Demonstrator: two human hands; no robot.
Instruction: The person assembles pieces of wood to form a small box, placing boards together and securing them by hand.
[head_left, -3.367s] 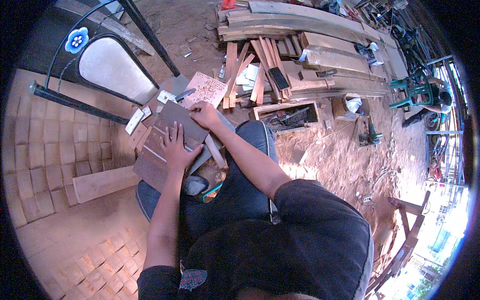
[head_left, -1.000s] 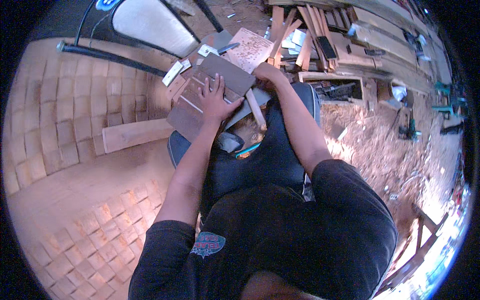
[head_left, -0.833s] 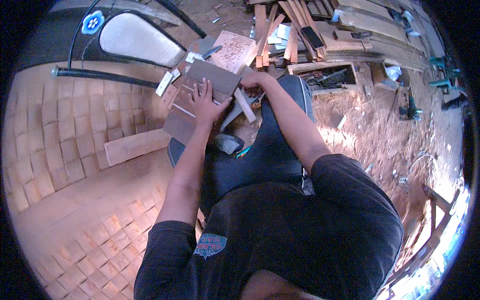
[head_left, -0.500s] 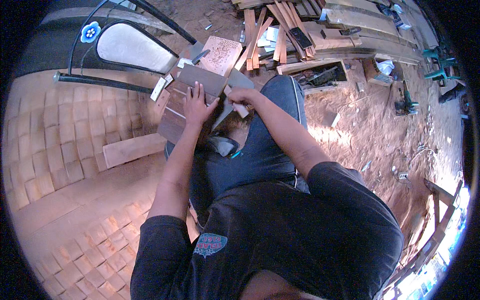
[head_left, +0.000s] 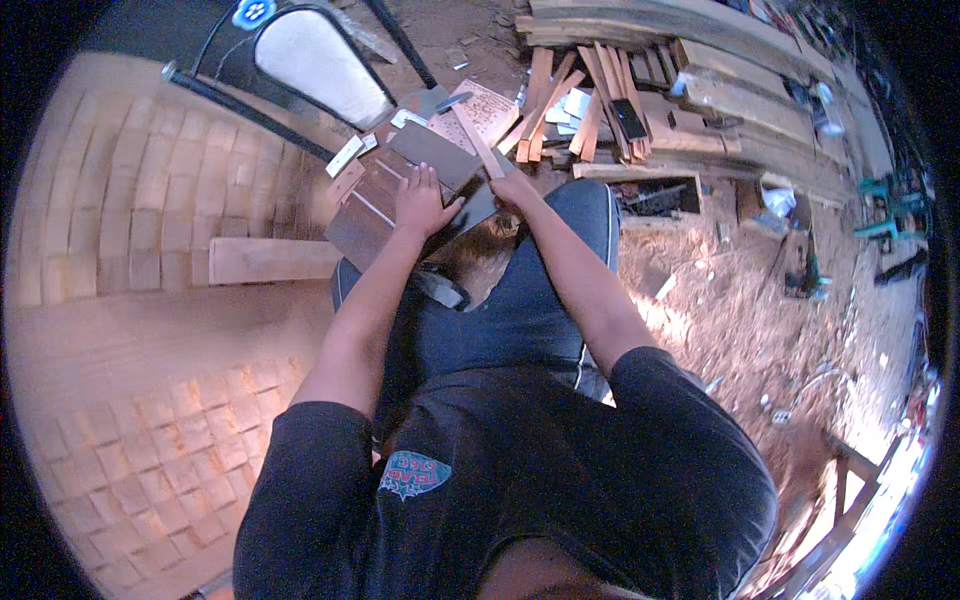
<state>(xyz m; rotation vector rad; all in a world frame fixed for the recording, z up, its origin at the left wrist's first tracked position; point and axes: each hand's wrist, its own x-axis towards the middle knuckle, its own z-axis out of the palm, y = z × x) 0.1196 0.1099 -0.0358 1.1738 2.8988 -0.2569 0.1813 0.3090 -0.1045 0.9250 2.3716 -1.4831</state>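
Note:
My left hand (head_left: 424, 207) lies flat with fingers stretched on dark brown wooden boards (head_left: 362, 232), its fingertips reaching a grey-brown flat piece (head_left: 432, 152). To its right, my right hand (head_left: 515, 190) is closed round the near end of a pale wooden stick (head_left: 478, 141). The stick slants away to the upper left. At its far end shows a narrow blue-grey piece (head_left: 455, 101), crosswise like a hammer head; whether the two are joined I cannot tell. Beyond the boards lies a pale block (head_left: 490, 108) with brown specks on top.
A black metal frame with a pale panel (head_left: 320, 62) stands at the far left. Woven matting (head_left: 130, 215) and a plank (head_left: 270, 260) lie left. Wood strips (head_left: 600, 95), a wooden box (head_left: 690, 195), a carton (head_left: 765, 200) and long planks (head_left: 740, 85) lie far right.
The stick in my right hand now extends forward past the hand; before, it stuck out mainly behind. My left hand stays flat on the boards. The view has shifted a little.

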